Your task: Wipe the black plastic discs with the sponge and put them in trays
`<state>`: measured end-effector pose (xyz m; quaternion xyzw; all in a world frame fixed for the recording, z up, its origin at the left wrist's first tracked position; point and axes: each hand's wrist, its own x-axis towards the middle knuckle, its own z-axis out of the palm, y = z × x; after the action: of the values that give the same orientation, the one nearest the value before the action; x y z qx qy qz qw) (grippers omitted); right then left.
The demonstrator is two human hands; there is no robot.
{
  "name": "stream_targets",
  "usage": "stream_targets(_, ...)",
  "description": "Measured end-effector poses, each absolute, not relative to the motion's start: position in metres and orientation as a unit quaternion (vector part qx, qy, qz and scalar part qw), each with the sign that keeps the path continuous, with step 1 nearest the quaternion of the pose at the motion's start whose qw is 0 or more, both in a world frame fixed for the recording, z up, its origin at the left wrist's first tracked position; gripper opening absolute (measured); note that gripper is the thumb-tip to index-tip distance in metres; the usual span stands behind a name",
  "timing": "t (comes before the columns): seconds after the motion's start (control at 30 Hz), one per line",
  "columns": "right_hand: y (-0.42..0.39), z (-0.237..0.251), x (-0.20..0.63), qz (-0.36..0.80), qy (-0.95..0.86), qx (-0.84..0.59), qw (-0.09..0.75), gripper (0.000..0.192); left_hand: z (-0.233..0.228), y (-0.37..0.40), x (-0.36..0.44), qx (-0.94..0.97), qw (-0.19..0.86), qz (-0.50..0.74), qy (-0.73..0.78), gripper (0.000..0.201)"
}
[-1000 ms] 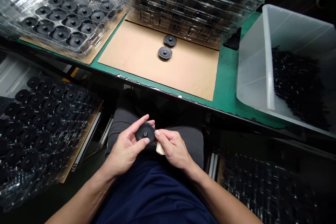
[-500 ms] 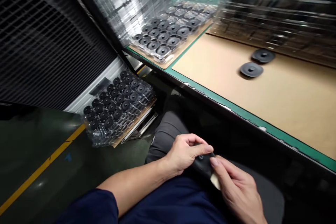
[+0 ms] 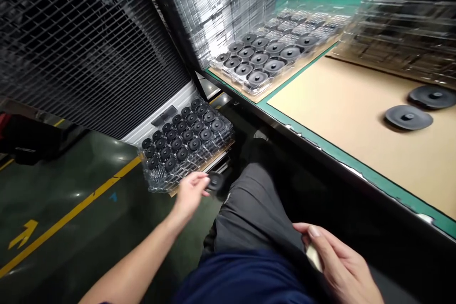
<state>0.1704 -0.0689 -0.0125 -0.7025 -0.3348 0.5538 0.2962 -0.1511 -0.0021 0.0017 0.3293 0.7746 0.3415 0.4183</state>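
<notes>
The left hand (image 3: 190,192) is stretched out low to the person's left, pinching a small black disc (image 3: 214,181) by its edge between thumb and fingertips. The disc is blurred; it appears held roughly flat, its broad face turned upward, and being round it has no clear long axis. It hangs just off the near corner of a clear plastic tray (image 3: 156,183) that sits low beside the floor (image 3: 71,199), on a board, its pockets filled with rows of similar black discs (image 3: 178,140). The disc is near that tray but apart from it.

The right hand (image 3: 337,266) rests on the lap, fingers loosely curled around a small pale object (image 3: 313,256), only partly visible, so what it is cannot be told.

Up on the green tabletop (image 3: 320,149) lies a sheet of brown cardboard (image 3: 342,118) with two larger black discs (image 3: 408,117) lying flat, close together. Farther back, another clear tray (image 3: 245,86) holds more discs, with stacks of empty clear trays (image 3: 221,4) behind it.
</notes>
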Motion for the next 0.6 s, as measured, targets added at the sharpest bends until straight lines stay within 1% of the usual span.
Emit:
stream_targets(0.07,-0.068,-0.012,0.171,0.549,-0.339,-0.708,0.288,0.064,0.007,-0.005,-0.215,0.328,0.294,0.324,0.837,0.050)
stream_targets(0.13,-0.067,-0.014,0.173,0.546,-0.338,-0.712,0.282,0.064,0.014,-0.010,-0.272,0.332,0.171,0.289,0.882,0.037)
stream_targets(0.2,-0.067,-0.017,0.173,0.549,-0.339,-0.710,0.282,0.064,0.019,-0.015,-0.317,0.349,0.091,0.230,0.904,0.026)
stream_targets(0.3,-0.067,-0.019,0.174,0.553,-0.338,-0.706,0.286,0.065,0.015,-0.019,-0.355,0.382,0.067,0.135,0.912,0.017)
stream_targets(0.37,-0.068,-0.019,0.174,0.554,-0.334,-0.707,0.286,0.064,0.008,-0.019,-0.366,0.401,0.074,0.087,0.909,0.018)
stream_targets(0.47,-0.070,-0.017,0.177,0.553,-0.338,-0.707,0.283,0.066,-0.003,-0.016,-0.372,0.425,0.070,0.048,0.901,0.024)
stream_targets(0.6,-0.073,-0.019,0.184,0.544,-0.334,-0.717,0.279,0.069,-0.011,-0.014,-0.373,0.448,0.065,0.022,0.891,0.024)
